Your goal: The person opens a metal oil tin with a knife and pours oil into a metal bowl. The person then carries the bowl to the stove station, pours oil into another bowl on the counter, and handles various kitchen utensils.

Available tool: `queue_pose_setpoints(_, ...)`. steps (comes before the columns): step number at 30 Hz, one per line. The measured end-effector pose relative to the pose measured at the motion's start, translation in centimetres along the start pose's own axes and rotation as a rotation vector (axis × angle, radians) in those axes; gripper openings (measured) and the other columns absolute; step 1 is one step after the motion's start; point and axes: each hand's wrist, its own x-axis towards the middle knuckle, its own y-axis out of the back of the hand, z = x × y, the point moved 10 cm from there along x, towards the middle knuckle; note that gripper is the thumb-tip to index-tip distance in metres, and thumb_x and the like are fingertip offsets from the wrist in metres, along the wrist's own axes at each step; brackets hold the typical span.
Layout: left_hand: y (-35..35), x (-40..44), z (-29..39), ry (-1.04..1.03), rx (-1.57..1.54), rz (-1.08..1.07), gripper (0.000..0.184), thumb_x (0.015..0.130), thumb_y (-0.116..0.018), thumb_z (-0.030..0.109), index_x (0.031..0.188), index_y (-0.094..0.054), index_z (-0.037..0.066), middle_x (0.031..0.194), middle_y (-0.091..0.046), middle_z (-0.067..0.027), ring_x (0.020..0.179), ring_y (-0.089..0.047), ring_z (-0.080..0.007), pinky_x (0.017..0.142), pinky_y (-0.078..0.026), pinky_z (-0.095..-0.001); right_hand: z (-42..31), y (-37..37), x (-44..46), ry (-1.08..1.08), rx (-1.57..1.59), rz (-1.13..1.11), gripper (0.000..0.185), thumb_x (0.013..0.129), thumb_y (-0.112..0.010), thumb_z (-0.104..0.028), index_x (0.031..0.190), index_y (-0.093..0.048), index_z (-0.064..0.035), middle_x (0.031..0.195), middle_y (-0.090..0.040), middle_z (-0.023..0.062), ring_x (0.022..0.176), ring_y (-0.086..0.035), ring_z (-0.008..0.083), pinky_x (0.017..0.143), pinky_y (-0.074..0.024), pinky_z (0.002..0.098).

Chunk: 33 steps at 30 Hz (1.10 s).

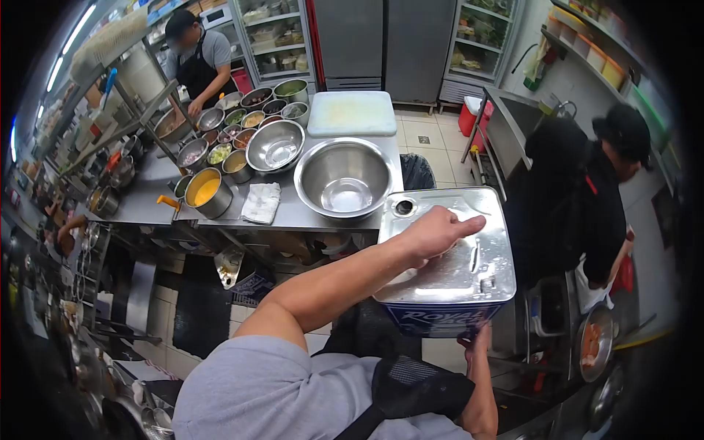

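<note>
Your left hand (442, 233) clamps its fingers atop 1 metal tin (447, 282); your right hand (478, 339) touches the base, its fingers too hidden to tell

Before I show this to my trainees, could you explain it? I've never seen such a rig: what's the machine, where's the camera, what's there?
There is no machine, just a person's bare hands. The one picture comes from a camera on their head, looking forward and down. The left hand grips the top of a large metal can; the right hand is at its lower side. On the steel counter are a large bowl, a smaller bowl, a cutting board, a white cloth and many filled containers. A co-worker stands behind it.
</note>
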Motion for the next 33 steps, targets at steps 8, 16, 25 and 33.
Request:
queue_pose_setpoints(8, 8.5, 3.1, 2.7, -0.261, 0.05, 0.023, 0.072, 0.081, -0.064, 0.062, 0.066, -0.061, -0.008, 0.06, -0.058, -0.0171, 0.056, -0.058, -0.0226, 0.055, -0.045, -0.0403, -8.7, -2.4, -2.8, 0.161, 0.071, 0.291, 0.058, 0.092, -0.04, -0.066, 0.098, -0.061, -0.0127, 0.082, -0.063, 0.0057, 0.071, -0.062, 0.0239, 0.051, -0.0475, 0.0422)
queue_pose_setpoints(16, 12.9, 4.9, 2.5, -0.26, 0.075, -0.047, 0.072, 0.081, -0.061, 0.068, 0.072, -0.06, -0.003, 0.06, -0.056, -0.0118, 0.055, -0.057, -0.019, 0.051, -0.045, -0.0367, -13.5, -7.0, -6.4, 0.235, 0.158, 0.394, 0.055, 0.098, -0.038, -0.057, 0.097, -0.064, -0.0084, 0.076, -0.066, 0.0062, 0.052, -0.059, 0.0171, 0.038, -0.0409, 0.0273)
queue_pose_setpoints(25, 14.9, 4.5, 2.8, -0.267, -0.006, 0.004, 0.075, 0.08, -0.064, 0.065, 0.052, -0.054, -0.004, 0.051, -0.054, -0.0182, 0.045, -0.055, -0.0245, 0.049, -0.044, -0.0415, -13.5, -5.4, -4.8, 0.212, 0.072, 0.235, 0.059, 0.098, -0.04, -0.055, 0.117, -0.058, -0.0033, 0.104, -0.066, 0.0086, 0.084, -0.065, 0.0207, 0.061, -0.0524, 0.033)
queue_pose_setpoints(33, 15.4, 5.0, 2.2, -0.265, -0.051, 0.027, 0.078, 0.08, -0.063, 0.067, 0.05, -0.049, -0.004, 0.049, -0.05, -0.0173, 0.043, -0.05, -0.0232, 0.048, -0.042, -0.0424, -14.9, -6.6, -6.7, 0.216, 0.095, 0.252, 0.06, 0.098, -0.043, -0.054, 0.126, -0.054, -0.0018, 0.117, -0.063, 0.0124, 0.099, -0.063, 0.0271, 0.081, -0.0539, 0.0414)
